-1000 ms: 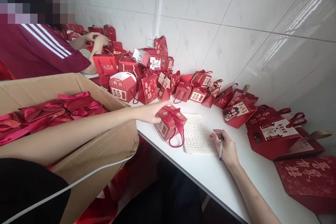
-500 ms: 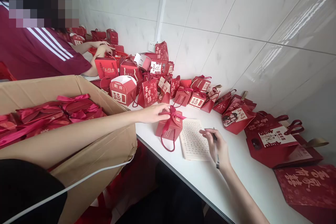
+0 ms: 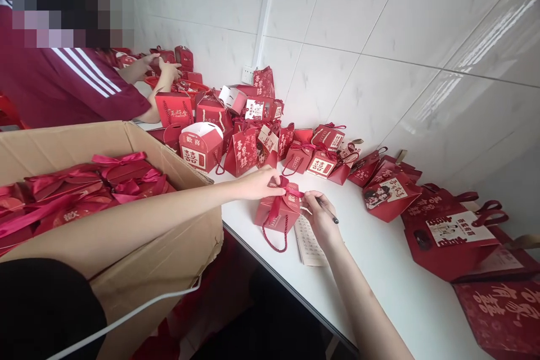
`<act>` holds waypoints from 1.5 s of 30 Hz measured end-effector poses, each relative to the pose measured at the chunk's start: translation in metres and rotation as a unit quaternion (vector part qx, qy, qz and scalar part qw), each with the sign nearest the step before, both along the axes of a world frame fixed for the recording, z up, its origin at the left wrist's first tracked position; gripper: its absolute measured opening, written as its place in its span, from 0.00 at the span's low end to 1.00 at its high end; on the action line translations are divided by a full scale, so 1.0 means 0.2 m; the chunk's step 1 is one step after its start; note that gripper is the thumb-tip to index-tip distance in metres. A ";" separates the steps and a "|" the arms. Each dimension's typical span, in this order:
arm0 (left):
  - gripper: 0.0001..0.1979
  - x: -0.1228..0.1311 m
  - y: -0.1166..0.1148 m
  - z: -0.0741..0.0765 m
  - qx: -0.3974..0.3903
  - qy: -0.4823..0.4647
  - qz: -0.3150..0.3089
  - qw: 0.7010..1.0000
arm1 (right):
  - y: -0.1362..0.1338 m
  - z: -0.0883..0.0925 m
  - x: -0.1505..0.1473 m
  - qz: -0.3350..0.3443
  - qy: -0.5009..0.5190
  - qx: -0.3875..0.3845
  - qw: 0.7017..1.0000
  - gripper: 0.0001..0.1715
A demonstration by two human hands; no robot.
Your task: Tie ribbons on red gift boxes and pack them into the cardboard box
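Note:
A small red gift box (image 3: 265, 211) with a twisted cord handle stands near the table's front edge, a dark pink ribbon bow (image 3: 283, 182) tied on top. My left hand (image 3: 264, 181) reaches across from the left, its fingers closed on the bow's left side. On the other side, my right hand (image 3: 324, 219) pinches the ribbon's right end between thumb and finger. A dark pen (image 3: 330, 212) is also gripped in that hand, pointing away to the right. Underneath lies a handwritten notebook (image 3: 311, 244), partly covered by the box and my right hand.
An open cardboard box (image 3: 169, 261) full of ribboned red boxes stands at left, a white cable (image 3: 139, 308) crossing it. Red gift boxes (image 3: 323, 166) line the white table (image 3: 375, 261) along the tiled wall. A co-worker (image 3: 84, 81) handles red boxes at back left.
My right hand has moved left and up from above the notebook to the ribbon, still with the pen. My left hand stays at the bow. The co-worker's hands have lifted slightly.

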State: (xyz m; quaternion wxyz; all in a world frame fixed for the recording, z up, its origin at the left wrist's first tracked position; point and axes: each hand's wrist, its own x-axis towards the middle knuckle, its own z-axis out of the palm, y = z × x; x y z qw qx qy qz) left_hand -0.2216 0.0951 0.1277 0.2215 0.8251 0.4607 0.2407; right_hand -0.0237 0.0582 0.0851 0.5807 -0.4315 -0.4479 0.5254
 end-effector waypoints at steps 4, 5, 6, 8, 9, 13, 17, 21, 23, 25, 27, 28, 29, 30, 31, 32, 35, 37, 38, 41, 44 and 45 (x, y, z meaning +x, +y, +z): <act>0.15 -0.01 0.01 0.00 0.000 -0.015 -0.050 0.999 | -0.05 0.01 -0.01 0.007 -0.013 0.011 1.000 0.22; 0.14 -0.01 0.01 0.00 -0.002 -0.019 -0.064 0.998 | -0.06 0.01 -0.01 0.007 -0.016 0.014 1.000 0.22; 0.13 -0.01 0.00 0.01 -0.002 -0.022 -0.074 0.997 | -0.08 0.00 -0.02 0.005 -0.017 0.018 1.000 0.21; 0.11 -0.01 0.00 0.02 0.002 -0.026 -0.088 0.996 | -0.10 0.00 -0.02 0.001 -0.023 0.026 0.999 0.21; 0.10 0.00 -0.01 0.03 0.004 -0.028 -0.098 0.995 | -0.10 0.00 -0.02 -0.002 -0.030 0.030 0.999 0.21; 0.08 0.00 -0.02 0.05 -0.007 -0.044 -0.138 0.989 | -0.12 0.01 -0.01 -0.005 -0.072 0.042 0.997 0.21; 0.12 -0.01 -0.02 0.03 -0.025 -0.069 -0.136 0.988 | -0.13 0.03 -0.01 0.015 -0.111 0.063 0.992 0.21; 0.17 -0.02 0.00 0.00 -0.040 -0.069 -0.067 0.995 | -0.14 0.04 -0.02 0.008 -0.146 0.084 0.986 0.21; 0.13 -0.02 0.00 -0.01 -0.030 -0.043 -0.060 0.997 | -0.15 0.05 -0.02 0.003 -0.149 0.093 0.984 0.21; 0.10 -0.02 0.00 0.00 -0.019 -0.028 -0.065 0.997 | -0.15 0.06 -0.02 0.000 -0.150 0.100 0.984 0.20; 0.09 -0.02 0.00 0.01 -0.012 -0.026 -0.072 0.997 | -0.16 0.06 -0.02 -0.004 -0.157 0.107 0.982 0.20; 0.08 -0.01 -0.01 0.02 -0.009 -0.026 -0.077 0.997 | -0.17 0.07 -0.03 -0.006 -0.164 0.111 0.980 0.20; 0.07 -0.01 -0.01 0.03 -0.007 -0.026 -0.083 0.996 | -0.18 0.07 -0.03 -0.006 -0.172 0.117 0.978 0.20; 0.07 -0.01 -0.02 0.04 -0.007 -0.025 -0.091 0.996 | -0.19 0.07 -0.03 -0.006 -0.182 0.124 0.975 0.19; 0.06 -0.01 -0.02 0.04 -0.008 -0.025 -0.099 0.995 | -0.20 0.07 -0.03 -0.004 -0.191 0.132 0.973 0.19; 0.06 -0.01 -0.03 0.05 -0.011 -0.025 -0.108 0.994 | -0.20 0.07 -0.03 0.001 -0.199 0.142 0.970 0.19; 0.05 0.00 -0.04 0.06 -0.021 -0.024 -0.129 0.991 | -0.21 0.06 -0.02 0.027 -0.211 0.167 0.963 0.17; 0.05 -0.01 -0.04 0.06 -0.025 -0.023 -0.139 0.990 | -0.21 0.05 -0.01 0.040 -0.214 0.182 0.959 0.16; 0.05 -0.01 -0.04 0.06 -0.028 -0.023 -0.141 0.989 | -0.21 0.05 -0.01 0.040 -0.217 0.188 0.957 0.15; 0.05 -0.01 -0.03 0.06 -0.035 -0.026 -0.146 0.988 | -0.22 0.06 0.00 0.025 -0.227 0.213 0.950 0.14; 0.05 -0.01 -0.03 0.06 -0.036 -0.032 -0.156 0.987 | -0.24 0.07 -0.01 0.022 -0.240 0.239 0.941 0.14; 0.05 -0.01 -0.03 0.06 -0.040 -0.032 -0.157 0.986 | -0.24 0.07 -0.01 0.024 -0.242 0.245 0.938 0.14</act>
